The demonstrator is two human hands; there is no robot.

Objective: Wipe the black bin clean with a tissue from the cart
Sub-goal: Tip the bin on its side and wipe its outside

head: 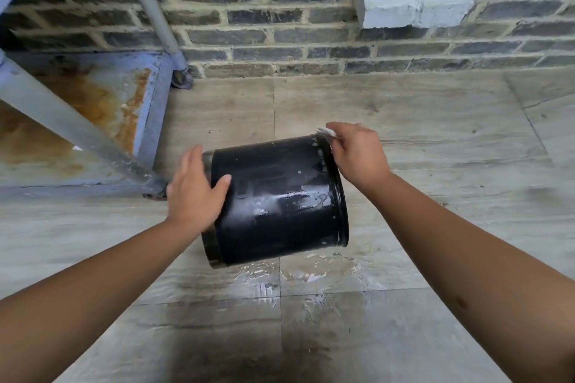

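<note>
Black bin (273, 199) held on its side above wet tile floor (404, 109); L hand (194, 193) open, palm flat on base end; R hand (354, 152) grip closed on white tissue (326, 131) at rim.

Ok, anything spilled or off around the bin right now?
Yes. A puddle spreads over the floor tiles under the bin, which is tipped sideways between both hands. Its side is wet and streaky, and rust stains the blue metal base at left.
</note>
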